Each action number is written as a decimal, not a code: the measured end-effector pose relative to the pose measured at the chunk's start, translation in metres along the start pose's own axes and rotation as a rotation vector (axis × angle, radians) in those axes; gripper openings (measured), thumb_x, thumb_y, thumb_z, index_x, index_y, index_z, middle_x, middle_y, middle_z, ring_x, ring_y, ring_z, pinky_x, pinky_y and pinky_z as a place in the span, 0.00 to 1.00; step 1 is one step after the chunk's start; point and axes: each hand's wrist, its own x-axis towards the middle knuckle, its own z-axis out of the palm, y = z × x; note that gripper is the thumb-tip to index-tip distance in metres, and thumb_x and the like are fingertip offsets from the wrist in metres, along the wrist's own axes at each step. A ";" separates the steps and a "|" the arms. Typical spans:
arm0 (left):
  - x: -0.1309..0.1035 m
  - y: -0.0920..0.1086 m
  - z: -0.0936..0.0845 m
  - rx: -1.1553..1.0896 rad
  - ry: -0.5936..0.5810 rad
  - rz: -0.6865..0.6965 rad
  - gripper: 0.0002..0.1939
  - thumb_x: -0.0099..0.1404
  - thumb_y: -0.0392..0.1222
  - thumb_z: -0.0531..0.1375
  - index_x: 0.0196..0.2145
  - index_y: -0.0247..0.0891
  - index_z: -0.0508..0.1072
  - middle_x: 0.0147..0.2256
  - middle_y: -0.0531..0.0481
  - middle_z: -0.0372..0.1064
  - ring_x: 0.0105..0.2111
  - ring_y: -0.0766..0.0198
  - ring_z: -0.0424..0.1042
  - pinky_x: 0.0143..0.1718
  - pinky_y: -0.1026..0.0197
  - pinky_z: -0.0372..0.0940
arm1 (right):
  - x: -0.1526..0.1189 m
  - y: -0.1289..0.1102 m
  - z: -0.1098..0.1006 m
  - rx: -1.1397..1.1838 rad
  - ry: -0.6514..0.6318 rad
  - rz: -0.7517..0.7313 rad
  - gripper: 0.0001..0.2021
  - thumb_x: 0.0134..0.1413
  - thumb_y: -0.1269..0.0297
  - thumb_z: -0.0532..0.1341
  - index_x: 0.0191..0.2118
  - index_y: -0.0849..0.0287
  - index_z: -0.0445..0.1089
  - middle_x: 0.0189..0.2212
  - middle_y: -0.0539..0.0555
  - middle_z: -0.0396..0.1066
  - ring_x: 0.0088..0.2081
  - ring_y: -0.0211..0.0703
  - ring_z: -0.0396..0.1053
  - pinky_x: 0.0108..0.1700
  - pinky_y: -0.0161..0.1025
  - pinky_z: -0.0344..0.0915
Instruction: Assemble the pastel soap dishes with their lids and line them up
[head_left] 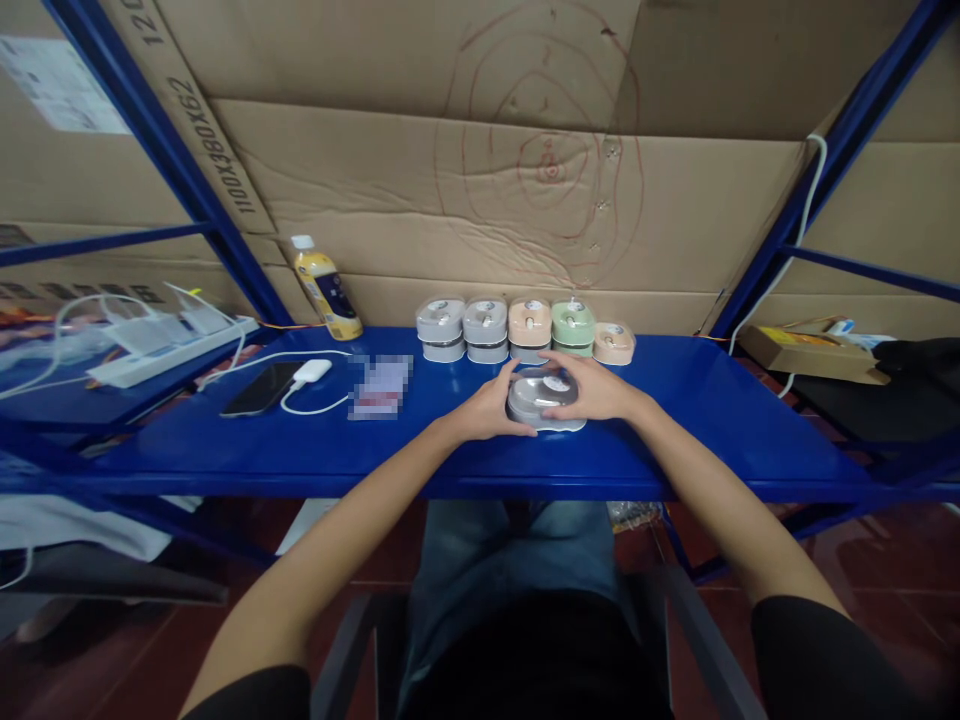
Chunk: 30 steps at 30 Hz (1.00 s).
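Behind gripped grey box (541,397): container row (525,328), bottle (325,287).

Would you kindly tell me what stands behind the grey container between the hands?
Behind the grey container, held by the left hand and right hand, a row of containers lines the cardboard wall: two grey, peach, green, and a low peach one. Their contents are hidden.

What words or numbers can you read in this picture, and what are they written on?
"1100X380X62": printed on the brown cardboard sheet behind the blue metal shelf frame.
"12" then a cut-off character: top edge of that cardboard.
White paper label, yellow drink bottle label: too blurred.
Pixelated card: unreadable.
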 end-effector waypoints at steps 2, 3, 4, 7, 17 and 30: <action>0.002 -0.004 0.004 -0.068 0.012 -0.008 0.77 0.46 0.58 0.81 0.79 0.38 0.39 0.69 0.26 0.63 0.69 0.34 0.66 0.70 0.33 0.58 | 0.001 -0.002 0.006 -0.030 -0.037 -0.009 0.54 0.48 0.41 0.75 0.77 0.52 0.57 0.61 0.63 0.75 0.63 0.68 0.72 0.64 0.60 0.69; 0.003 -0.005 0.005 -0.092 0.016 -0.005 0.77 0.46 0.57 0.81 0.79 0.39 0.39 0.68 0.26 0.64 0.68 0.34 0.67 0.70 0.34 0.59 | 0.002 -0.001 0.007 -0.041 -0.047 -0.008 0.54 0.48 0.41 0.75 0.77 0.51 0.56 0.62 0.63 0.75 0.63 0.68 0.71 0.65 0.60 0.68; 0.003 -0.006 0.005 -0.108 0.023 -0.002 0.78 0.45 0.57 0.82 0.79 0.39 0.39 0.68 0.27 0.65 0.68 0.34 0.68 0.70 0.34 0.59 | 0.002 0.000 0.009 -0.045 -0.053 -0.007 0.55 0.48 0.40 0.75 0.77 0.51 0.56 0.63 0.63 0.74 0.64 0.68 0.71 0.65 0.61 0.68; 0.003 -0.007 0.006 -0.123 0.028 -0.003 0.77 0.45 0.56 0.82 0.79 0.40 0.41 0.66 0.29 0.67 0.67 0.35 0.69 0.69 0.34 0.60 | 0.002 0.005 0.011 -0.026 -0.075 -0.010 0.53 0.50 0.38 0.73 0.77 0.51 0.58 0.66 0.63 0.71 0.65 0.69 0.70 0.66 0.61 0.67; -0.002 -0.002 0.002 0.045 -0.019 -0.026 0.63 0.56 0.61 0.76 0.77 0.40 0.48 0.65 0.33 0.67 0.67 0.40 0.67 0.69 0.37 0.61 | -0.035 0.022 -0.007 -0.072 -0.059 0.079 0.45 0.55 0.37 0.71 0.73 0.52 0.65 0.67 0.63 0.70 0.64 0.66 0.71 0.67 0.60 0.68; -0.001 0.000 0.001 0.151 -0.045 -0.032 0.54 0.61 0.61 0.71 0.75 0.40 0.54 0.65 0.34 0.66 0.67 0.39 0.66 0.69 0.36 0.62 | -0.093 0.181 -0.088 -0.278 0.264 1.060 0.42 0.65 0.38 0.62 0.68 0.74 0.65 0.67 0.87 0.62 0.66 0.81 0.66 0.64 0.62 0.63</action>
